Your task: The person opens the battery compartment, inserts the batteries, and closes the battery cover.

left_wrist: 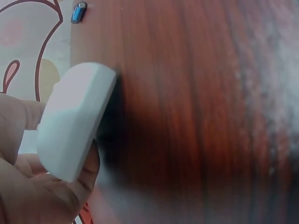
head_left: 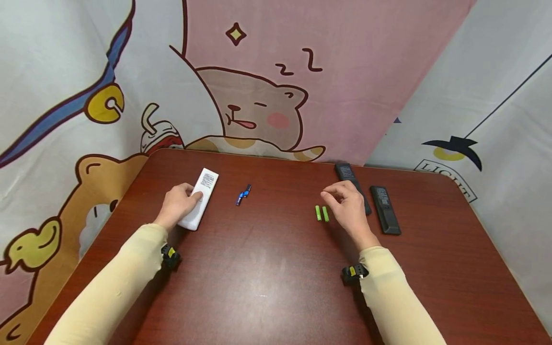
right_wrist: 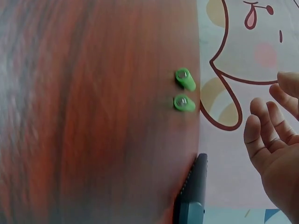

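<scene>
My left hand [head_left: 178, 203] grips a white remote control [head_left: 207, 184] by its side, thumb on the face with the printed label. In the left wrist view the white remote [left_wrist: 77, 116] shows its rounded end, with fingers [left_wrist: 86, 175] curled beneath it. My right hand [head_left: 348, 208] hovers over the table with loosely bent fingers and nothing visible in them. Just left of it lie two green batteries [head_left: 318, 213], side by side; the right wrist view shows the ends of these green batteries [right_wrist: 185, 79]. A black remote [head_left: 364, 199] is partly hidden behind the right hand.
Two blue batteries [head_left: 243, 195] lie on the brown table [head_left: 258, 268], between the hands and nearer the left. Another black remote [head_left: 385, 211] lies label side up at the right. A cartoon-printed cloth [head_left: 345, 86] hangs behind the table's back edge.
</scene>
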### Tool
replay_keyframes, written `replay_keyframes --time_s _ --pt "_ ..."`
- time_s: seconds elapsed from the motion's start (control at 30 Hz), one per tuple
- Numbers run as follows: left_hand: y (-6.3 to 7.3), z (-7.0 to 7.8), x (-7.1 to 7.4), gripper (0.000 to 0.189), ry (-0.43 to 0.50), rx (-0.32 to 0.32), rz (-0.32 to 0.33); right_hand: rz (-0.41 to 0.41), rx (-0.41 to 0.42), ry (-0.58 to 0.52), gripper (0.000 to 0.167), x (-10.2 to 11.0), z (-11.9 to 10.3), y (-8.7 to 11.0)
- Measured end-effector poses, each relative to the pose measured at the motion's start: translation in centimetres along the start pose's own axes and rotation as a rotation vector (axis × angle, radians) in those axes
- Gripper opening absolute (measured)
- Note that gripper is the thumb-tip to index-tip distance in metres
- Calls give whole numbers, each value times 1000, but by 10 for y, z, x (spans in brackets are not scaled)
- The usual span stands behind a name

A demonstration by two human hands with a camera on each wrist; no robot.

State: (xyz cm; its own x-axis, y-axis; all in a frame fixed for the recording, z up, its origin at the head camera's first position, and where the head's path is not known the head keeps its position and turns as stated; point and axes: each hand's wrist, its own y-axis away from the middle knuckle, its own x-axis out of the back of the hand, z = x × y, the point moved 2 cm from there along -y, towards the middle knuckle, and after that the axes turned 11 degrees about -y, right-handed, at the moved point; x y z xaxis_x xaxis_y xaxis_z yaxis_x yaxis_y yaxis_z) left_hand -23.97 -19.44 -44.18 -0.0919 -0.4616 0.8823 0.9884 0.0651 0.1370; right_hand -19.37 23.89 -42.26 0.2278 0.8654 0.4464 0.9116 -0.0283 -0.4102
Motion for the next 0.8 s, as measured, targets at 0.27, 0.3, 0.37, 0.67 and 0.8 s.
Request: replay_keyframes --time_s 0.27,0.3,0.37,0.67,0.8 --pt "-1 -6 1 43 -73 -21 26 15 2 28 10 12 5 -1" --pt "-1 -6 1 43 -77 -25 27 15 -2 34 10 13 6 -1" --pt "-1 -6 1 43 -87 -34 29 13 -4 41 11 17 7 0" --pt "1 -7 2 43 -95 -23 9 0 -6 74 12 30 15 0" --pt "2 -6 4 44 -99 -12 2 4 -14 117 13 35 17 -2"
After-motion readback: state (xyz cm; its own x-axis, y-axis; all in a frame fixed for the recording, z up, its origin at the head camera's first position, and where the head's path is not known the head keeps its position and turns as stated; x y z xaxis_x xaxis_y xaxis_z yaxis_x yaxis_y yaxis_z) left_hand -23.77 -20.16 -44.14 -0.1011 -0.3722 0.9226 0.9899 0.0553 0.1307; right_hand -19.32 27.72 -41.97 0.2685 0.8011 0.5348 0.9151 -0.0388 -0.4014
